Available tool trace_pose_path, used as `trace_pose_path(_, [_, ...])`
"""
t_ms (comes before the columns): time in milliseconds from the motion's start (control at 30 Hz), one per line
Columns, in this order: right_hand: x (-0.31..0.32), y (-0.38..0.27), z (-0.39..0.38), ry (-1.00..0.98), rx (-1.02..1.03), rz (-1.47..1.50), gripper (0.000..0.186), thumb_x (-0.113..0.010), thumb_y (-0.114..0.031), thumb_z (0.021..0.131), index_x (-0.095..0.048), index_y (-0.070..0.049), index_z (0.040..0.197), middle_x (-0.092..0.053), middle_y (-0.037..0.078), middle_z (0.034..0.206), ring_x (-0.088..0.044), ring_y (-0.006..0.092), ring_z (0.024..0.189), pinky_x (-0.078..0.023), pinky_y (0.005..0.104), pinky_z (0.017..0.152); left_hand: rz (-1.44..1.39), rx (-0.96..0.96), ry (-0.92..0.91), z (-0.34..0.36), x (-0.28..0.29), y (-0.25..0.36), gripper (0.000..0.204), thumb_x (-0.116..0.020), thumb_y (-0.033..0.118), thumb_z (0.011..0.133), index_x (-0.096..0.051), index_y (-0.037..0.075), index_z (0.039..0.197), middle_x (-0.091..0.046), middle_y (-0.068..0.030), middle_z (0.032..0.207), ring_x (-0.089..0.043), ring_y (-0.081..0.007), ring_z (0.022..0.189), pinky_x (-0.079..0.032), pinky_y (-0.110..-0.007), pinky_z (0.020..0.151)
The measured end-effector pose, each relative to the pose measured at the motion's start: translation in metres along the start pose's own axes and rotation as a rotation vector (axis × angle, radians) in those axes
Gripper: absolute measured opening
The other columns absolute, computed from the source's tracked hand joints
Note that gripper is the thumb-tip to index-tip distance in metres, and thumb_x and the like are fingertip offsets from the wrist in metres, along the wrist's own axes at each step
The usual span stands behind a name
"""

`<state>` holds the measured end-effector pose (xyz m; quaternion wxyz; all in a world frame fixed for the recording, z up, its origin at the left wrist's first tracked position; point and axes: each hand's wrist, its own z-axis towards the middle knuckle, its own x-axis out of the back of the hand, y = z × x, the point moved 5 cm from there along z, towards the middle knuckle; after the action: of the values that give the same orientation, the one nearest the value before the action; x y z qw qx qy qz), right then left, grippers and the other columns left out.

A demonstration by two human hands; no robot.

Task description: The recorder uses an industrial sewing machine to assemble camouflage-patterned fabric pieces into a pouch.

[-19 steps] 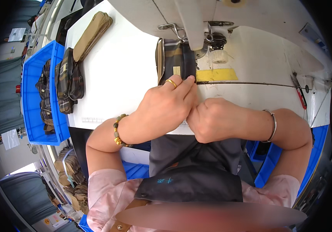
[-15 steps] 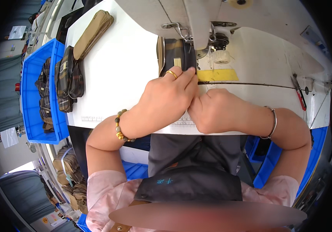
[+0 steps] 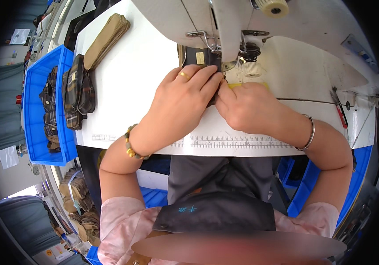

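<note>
A dark zippered fabric piece [image 3: 190, 56] with a small beige label [image 3: 200, 56] lies under the sewing machine head [image 3: 226, 31]. My left hand [image 3: 185, 99] presses over it, fingers bent and close together, holding it down. My right hand [image 3: 244, 106] is closed at its right edge, thumb and index finger pinching there beside my left fingertips. The white knurled knob [image 3: 253, 69] sits just above my right hand. A yellow strip [image 3: 262, 85] is mostly hidden behind that hand.
A tan stack of cut pieces [image 3: 105, 42] and plaid pouches [image 3: 77, 92] lie at left, beside a blue crate [image 3: 39, 110] holding more. Red-handled snips [image 3: 342, 112] lie at right. A printed ruler [image 3: 238, 141] runs along the table's front. More blue bins [image 3: 302, 194] sit below.
Both hands have moved away from me toward the machine with the fabric piece, which has slid further under the head. More of the front ruler shows now.
</note>
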<state>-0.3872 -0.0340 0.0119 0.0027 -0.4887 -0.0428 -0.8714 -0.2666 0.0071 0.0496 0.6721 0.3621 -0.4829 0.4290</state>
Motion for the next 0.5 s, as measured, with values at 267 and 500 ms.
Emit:
trace_pose_path(267, [0.011, -0.013, -0.002, -0.081, -0.08, -0.045, 0.024, -0.067, -0.014, 0.065, -0.07, 0.006, 0.078, -0.069, 0.03, 0.091, -0.064, 0.0181, 0.053, -0.05, 0.0311, 0.044, -0.124, -0.036, -0.156, -0.006, 0.013, -0.01, 0.052, -0.077, 0.014, 0.073, -0.065, 0.01, 0.124, -0.066, -0.0036, 0.128, -0.065, -0.0262, 0.105, -0.055, -0.035, 0.086])
trace_pose_path(500, [0.015, -0.025, -0.004, -0.082, 0.02, -0.018, 0.03, -0.066, -0.013, 0.062, -0.071, 0.011, 0.079, -0.069, 0.035, 0.09, -0.062, 0.0179, 0.049, -0.048, 0.0314, 0.041, -0.063, -0.09, -0.11, -0.004, 0.001, -0.004, 0.039, -0.074, 0.013, 0.076, -0.07, 0.007, 0.114, -0.07, -0.0038, 0.119, -0.065, -0.0241, 0.106, -0.056, -0.034, 0.086])
